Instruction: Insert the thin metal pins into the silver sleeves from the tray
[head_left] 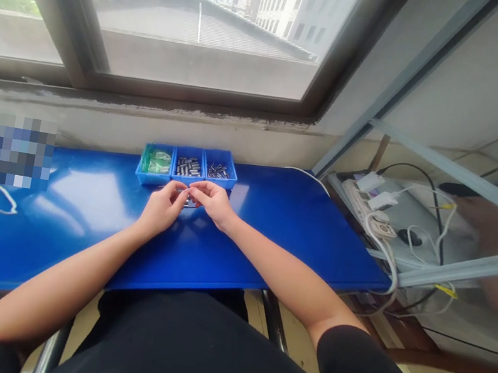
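Watching by head camera, I see the left hand [163, 207] and right hand [213, 204] pinching a small metal part [187, 203] between them, just before the blue bins [151, 180]. Rightward, the counter [298, 233] stretches to the metal frame [461, 174]; its front edge borders the black shirt [183, 354].

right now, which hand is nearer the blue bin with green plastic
Left: the left hand is just in front and slightly right of that blue bin; the right hand is farther right.
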Available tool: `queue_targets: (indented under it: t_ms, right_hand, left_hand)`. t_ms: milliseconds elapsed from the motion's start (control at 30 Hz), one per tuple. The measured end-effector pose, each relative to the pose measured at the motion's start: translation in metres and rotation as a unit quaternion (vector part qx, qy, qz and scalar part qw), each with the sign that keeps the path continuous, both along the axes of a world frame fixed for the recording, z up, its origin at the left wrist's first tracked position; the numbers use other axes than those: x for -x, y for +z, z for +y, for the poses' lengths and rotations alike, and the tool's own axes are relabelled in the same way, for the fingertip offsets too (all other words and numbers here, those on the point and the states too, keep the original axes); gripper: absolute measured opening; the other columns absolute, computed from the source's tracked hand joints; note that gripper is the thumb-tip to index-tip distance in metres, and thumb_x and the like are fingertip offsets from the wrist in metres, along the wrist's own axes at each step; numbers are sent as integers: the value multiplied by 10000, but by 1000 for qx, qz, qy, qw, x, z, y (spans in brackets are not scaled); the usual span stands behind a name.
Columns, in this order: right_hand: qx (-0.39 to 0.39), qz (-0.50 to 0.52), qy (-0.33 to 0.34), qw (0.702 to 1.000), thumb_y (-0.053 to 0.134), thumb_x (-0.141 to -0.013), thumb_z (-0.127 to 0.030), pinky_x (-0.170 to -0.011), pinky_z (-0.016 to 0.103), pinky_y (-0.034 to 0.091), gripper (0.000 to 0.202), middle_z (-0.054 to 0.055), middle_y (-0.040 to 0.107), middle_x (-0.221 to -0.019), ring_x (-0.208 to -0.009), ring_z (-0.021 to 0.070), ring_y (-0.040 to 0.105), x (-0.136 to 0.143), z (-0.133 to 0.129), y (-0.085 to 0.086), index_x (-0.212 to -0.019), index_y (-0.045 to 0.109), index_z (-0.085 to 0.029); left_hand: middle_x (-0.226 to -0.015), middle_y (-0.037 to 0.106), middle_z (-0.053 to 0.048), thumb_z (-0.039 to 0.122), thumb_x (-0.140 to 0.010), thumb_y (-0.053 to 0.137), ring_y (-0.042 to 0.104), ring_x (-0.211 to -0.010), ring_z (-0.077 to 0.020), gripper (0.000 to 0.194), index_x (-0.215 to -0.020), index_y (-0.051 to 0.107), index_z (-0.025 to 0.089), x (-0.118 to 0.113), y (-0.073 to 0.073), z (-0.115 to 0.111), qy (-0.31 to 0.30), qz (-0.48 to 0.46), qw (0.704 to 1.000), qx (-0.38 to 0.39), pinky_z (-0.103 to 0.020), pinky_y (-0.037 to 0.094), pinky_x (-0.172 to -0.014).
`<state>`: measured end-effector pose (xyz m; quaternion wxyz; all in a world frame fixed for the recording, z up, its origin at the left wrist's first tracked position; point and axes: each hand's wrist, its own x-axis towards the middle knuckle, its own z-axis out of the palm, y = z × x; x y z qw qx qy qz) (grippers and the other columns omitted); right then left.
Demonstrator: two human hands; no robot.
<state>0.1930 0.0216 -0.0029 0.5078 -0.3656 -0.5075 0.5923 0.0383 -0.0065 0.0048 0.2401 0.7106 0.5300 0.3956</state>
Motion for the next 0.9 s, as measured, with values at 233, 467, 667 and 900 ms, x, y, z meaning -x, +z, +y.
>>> queue_targets:
  t_ms: [233,467,667,900]
  right_hand:
    - [11,1,-2,1000,780,-607,-448,-564,242,457,391,-1,658,-712,-592,92,557,-1,1,-2,-841,655,-160]
    - [12,-8,1,1000,785,-606,-448,-563,244,460,391,-2,655,-689,-597,99,561,-2,-2,0,-843,663,-162]
    - [25,10,-2,1000,787,-599,-454,-575,243,459,393,3,666,-711,-622,104,577,-1,-3,1,-824,653,-161]
    - [24,9,-1,1000,782,-607,-445,-571,244,460,386,4,665,-720,-611,99,569,-1,-2,-1,-830,652,-158]
  left_hand:
    - [-609,602,28,447,-886,488,574,-540,-133,297,-1031,572,202,-2,-1,0,-13,-12,1000,-9,-241,438,-571]
    - [-590,609,5,464,-924,410,574,-546,-141,334,-838,585,193,-2,-1,0,-5,2,1000,-8,-253,433,-575]
    - [-648,640,11,460,-885,492,607,-561,-149,320,-1055,563,200,-3,-1,-2,-23,-2,1000,0,-256,462,-588]
    - [-596,605,20,448,-910,450,569,-523,-136,292,-986,577,197,-3,-1,-1,-24,-8,1000,0,-248,434,-558]
